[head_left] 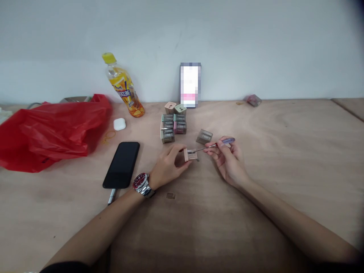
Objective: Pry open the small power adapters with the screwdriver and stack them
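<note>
My left hand (170, 165), with a watch on its wrist, pinches a small pink sharpener part (190, 154) between thumb and forefinger. A screwdriver (212, 145) with a purplish clear handle is held in the fingers of my right hand (229, 161). Its tip touches the top of the pink part. Just behind, a grey see-through cover (204, 136) lies on the wooden table. Several assembled sharpeners (173, 127) with dark clear bodies stand grouped beyond my left hand, a pink one (170, 107) and a green one (180, 109) at their back.
A black phone (121, 165) and white case (120, 124) lie left, near a red bag (54, 131). A yellow-capped bottle (125, 89) and upright lit phone (190, 84) lean on the wall. Another sharpener (254, 100) sits back right.
</note>
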Tool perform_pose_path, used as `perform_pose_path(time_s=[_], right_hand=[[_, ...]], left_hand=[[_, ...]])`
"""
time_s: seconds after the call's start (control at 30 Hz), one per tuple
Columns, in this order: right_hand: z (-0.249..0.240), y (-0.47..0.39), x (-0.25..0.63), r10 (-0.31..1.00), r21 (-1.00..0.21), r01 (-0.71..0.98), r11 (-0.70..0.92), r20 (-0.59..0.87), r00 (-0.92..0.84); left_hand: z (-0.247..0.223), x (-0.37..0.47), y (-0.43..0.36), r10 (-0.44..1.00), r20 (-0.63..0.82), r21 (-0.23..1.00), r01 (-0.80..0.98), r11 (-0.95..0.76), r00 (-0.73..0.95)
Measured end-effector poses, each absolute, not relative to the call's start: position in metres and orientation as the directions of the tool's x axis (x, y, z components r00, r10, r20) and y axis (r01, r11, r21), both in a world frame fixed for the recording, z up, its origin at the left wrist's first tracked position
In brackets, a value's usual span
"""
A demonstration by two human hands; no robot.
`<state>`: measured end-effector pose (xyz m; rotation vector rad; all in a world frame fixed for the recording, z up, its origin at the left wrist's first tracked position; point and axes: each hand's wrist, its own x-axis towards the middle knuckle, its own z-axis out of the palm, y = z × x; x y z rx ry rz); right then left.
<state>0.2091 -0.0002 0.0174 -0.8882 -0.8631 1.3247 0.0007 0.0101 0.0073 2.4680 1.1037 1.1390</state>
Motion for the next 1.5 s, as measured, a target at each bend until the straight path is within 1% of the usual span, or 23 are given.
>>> perform_pose_path(time_s=[0.23, 0.73, 1.03, 1.27, 1.37, 1.5], right_hand=[[0.014, 0.0, 0.211, 0.998, -0.915, -0.401, 0.044, 0.025, 0.053], [0.015, 0.001, 0.211, 0.998, -0.909, -0.414, 0.055, 0.035, 0.056], [0.021, -0.002, 0.213, 0.978, -0.94, -0.273, 0.207, 0.207, 0.027], [0.033, -0.008, 0.21, 0.934, -0.933, -0.045, 0.357, 0.356, 0.011], [0.032, -0.007, 0.211, 0.923, -0.923, 0.015, 0.385, 0.385, -0.017], [0.032, -0.002, 0.213, 0.92, -0.916, 0.101, 0.388, 0.379, -0.099]], left_hand=[[0.008, 0.001, 0.009, 0.71, 0.567, 0.462, 0.552, -0.694, 0.419], [0.008, 0.001, 0.01, 0.714, 0.564, 0.472, 0.548, -0.691, 0.415], [0.007, 0.0, 0.01, 0.694, 0.579, 0.446, 0.547, -0.709, 0.427], [0.005, -0.001, 0.01, 0.682, 0.576, 0.434, 0.539, -0.722, 0.45], [0.004, -0.001, 0.01, 0.691, 0.558, 0.448, 0.533, -0.717, 0.46], [0.004, -0.002, 0.01, 0.699, 0.547, 0.453, 0.54, -0.71, 0.461]])
